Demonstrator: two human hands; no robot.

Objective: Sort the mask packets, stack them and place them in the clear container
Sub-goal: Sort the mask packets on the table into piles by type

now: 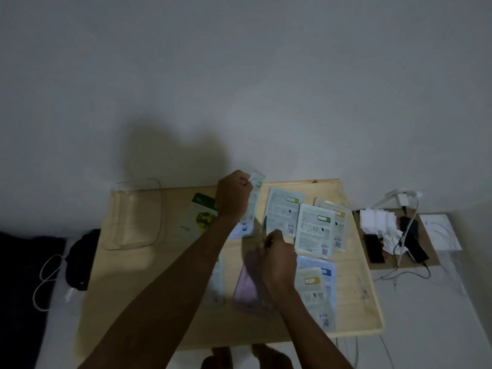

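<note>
Left hand (234, 194) pinches a packet (254, 201) by its top edge, held on end just above centre frame. Right hand (277, 254) is curled below it; whether it grips anything, I can't tell. These look light, floppy, slick: edges are best. More packets (315, 230) lie right; the clear container (137, 214) sits empty, left.

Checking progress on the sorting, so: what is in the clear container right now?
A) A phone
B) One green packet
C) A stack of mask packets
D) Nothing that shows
D: the clear container at the table's far left shows only bare tabletop through it, while the packets lie on the table and one is in the left hand.
</note>
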